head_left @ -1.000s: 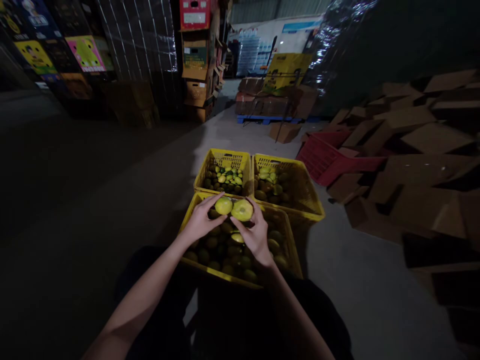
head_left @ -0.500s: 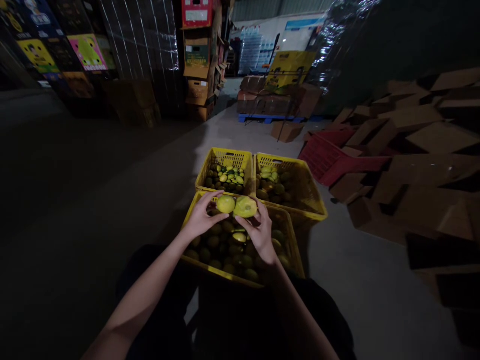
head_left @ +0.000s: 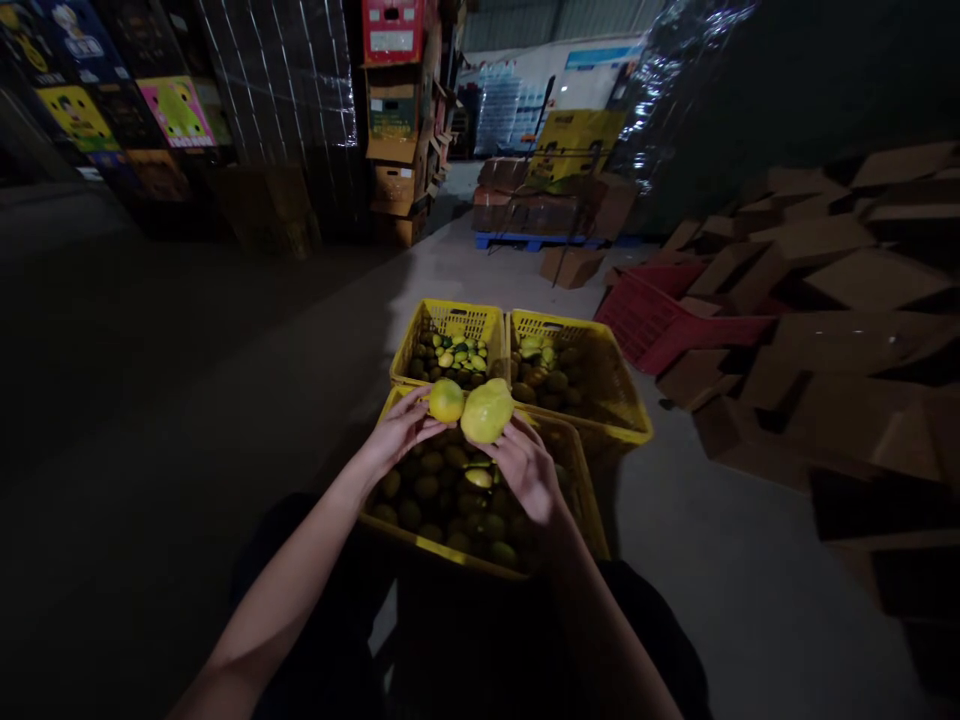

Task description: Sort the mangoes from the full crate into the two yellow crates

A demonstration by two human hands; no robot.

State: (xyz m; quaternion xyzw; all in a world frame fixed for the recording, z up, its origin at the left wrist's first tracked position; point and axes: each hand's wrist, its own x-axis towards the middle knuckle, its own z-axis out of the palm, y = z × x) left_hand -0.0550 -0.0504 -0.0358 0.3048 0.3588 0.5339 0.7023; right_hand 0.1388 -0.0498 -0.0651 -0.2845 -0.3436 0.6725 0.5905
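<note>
My left hand point(head_left: 396, 434) is closed around a small, round yellow-green lemon point(head_left: 446, 400). A larger, lumpy yellow lemon point(head_left: 487, 411) sits in the fingers of my right hand point(head_left: 527, 466), its tapered end tipped up. Both fruits are held side by side, close together, above the far part of the near yellow crate point(head_left: 442, 550). Inside that crate lie many darker green and yellowish fruits, with one bright yellow fruit point(head_left: 478, 478) below my hands. Shadow hides much of the crate's contents.
Two more yellow crates, a left one point(head_left: 401, 352) and a right one point(head_left: 626, 395), hold fruit just beyond. A red crate point(head_left: 646, 315) and a heap of cardboard boxes point(head_left: 862, 345) lie to the right. Farther back are a blue pallet point(head_left: 525, 241) and stacked cartons point(head_left: 394, 125).
Both lemons have been turned in my fingers. The larger one is tilted more upright and raised slightly, and my right hand has rolled so that its back shows more.
</note>
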